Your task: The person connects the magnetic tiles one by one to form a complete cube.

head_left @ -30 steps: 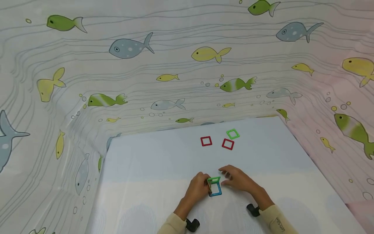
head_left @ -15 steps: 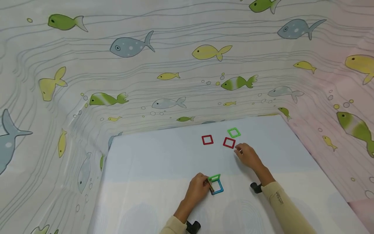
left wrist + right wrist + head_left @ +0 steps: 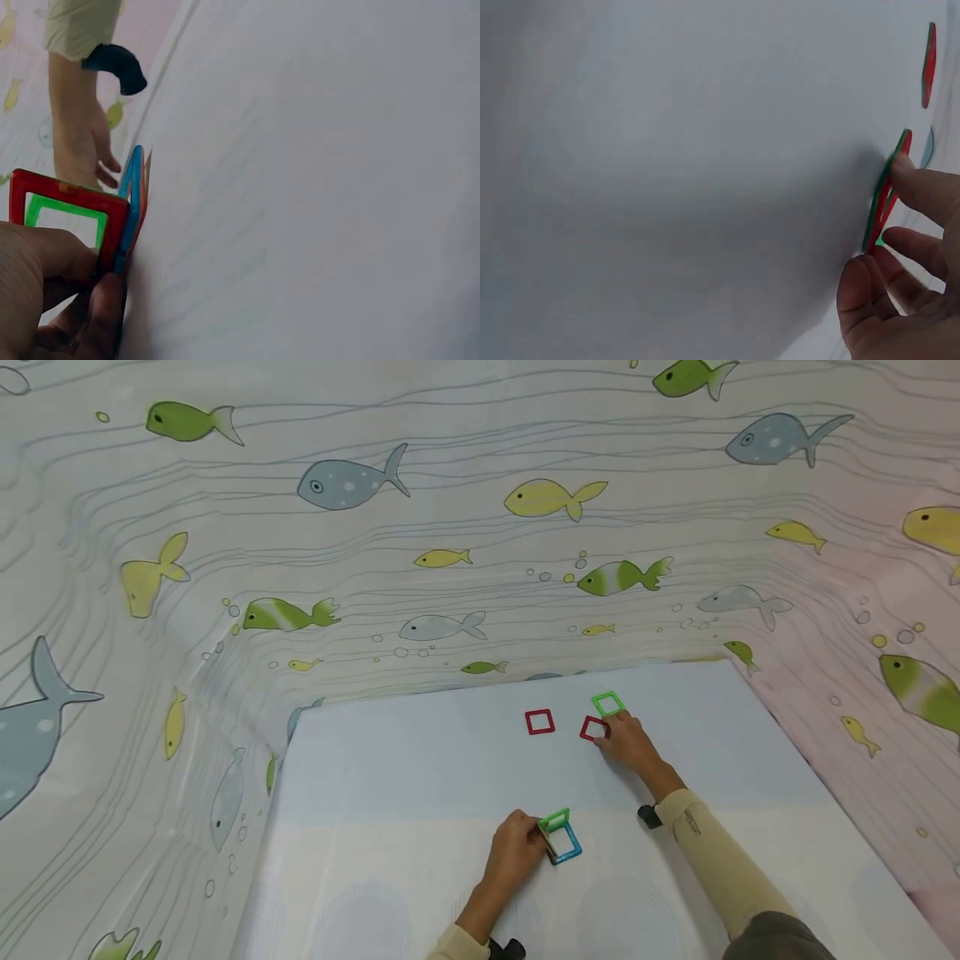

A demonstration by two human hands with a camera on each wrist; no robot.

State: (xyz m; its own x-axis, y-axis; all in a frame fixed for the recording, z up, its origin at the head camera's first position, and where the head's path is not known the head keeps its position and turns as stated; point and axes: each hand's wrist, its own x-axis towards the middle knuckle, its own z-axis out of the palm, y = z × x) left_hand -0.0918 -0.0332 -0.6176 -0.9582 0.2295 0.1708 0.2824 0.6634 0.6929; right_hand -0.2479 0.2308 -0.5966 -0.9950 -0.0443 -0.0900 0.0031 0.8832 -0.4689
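Left hand (image 3: pixel 513 853) pinching upright red frame (image 3: pixel 73 193), right hand (image 3: pixel 630 743) stretched farther forward, gripping second red frame (image 3: pixel 584 728)

Both wrist views look dimmer, with soft, diffuse shadows.

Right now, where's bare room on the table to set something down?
The stretch between the left hand and the left edge of the table looks widest. Another patch lies between the left red square and the multicolored build. It's crowded where the right hand holds the right red square beside the green square.
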